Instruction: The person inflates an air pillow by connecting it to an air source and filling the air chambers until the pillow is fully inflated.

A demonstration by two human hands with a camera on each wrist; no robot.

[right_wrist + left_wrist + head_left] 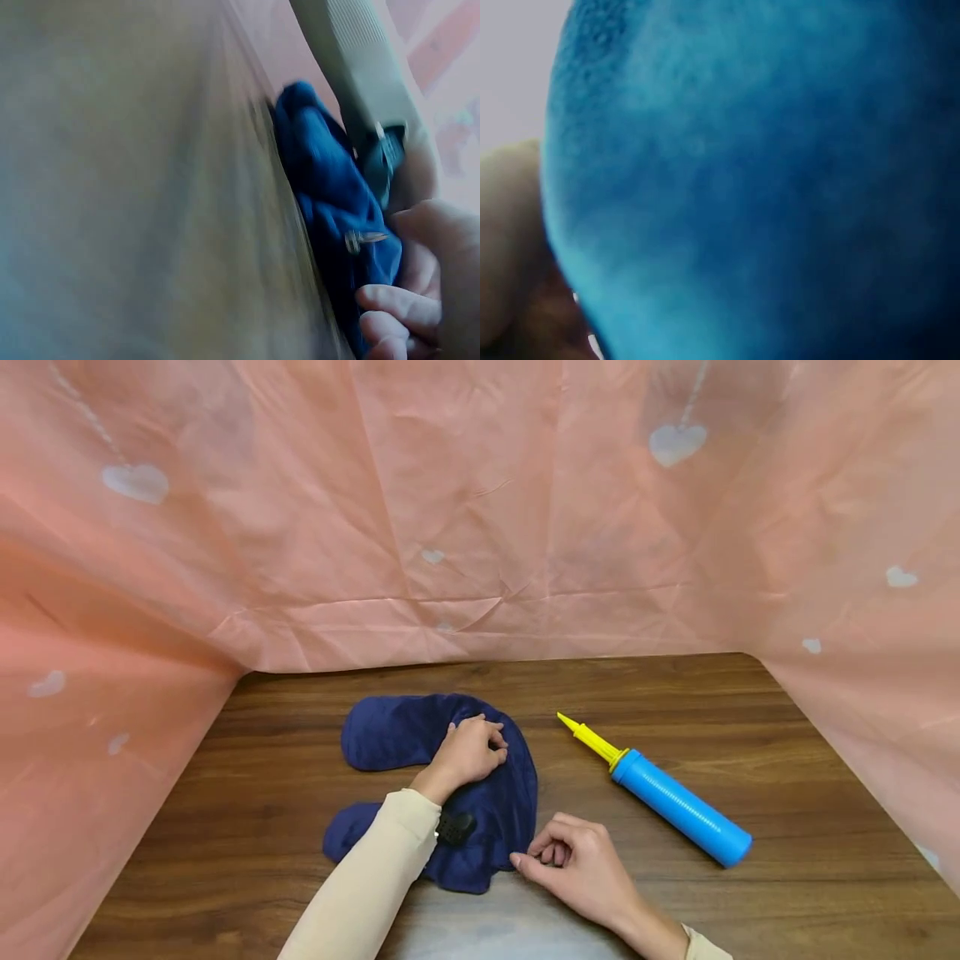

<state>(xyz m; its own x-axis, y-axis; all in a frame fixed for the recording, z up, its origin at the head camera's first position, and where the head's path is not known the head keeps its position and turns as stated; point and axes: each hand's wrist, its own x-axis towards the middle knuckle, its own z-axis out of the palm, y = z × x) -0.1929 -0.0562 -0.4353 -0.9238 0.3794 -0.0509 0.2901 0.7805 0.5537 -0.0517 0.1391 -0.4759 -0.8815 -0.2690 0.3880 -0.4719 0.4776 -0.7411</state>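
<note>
Navy U-shaped pillow (397, 732) is on the wooden table (225, 843), left hand (471, 750) on top of its curve, right hand (581, 867) at its near-right edge with bent fingers, though I can't tell if either's pinching fabric, and a blue-and-yellow pump (681, 806) is off to the pillow's right.

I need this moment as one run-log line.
left hand: on dark-blue U-shaped fabric pillow; right hand: at its near edge; blue-yellow plastic pump: on brown wooden table

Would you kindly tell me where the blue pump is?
In the head view, the blue pump lies on the table, right of the navy pillow, near the right hand.
</note>
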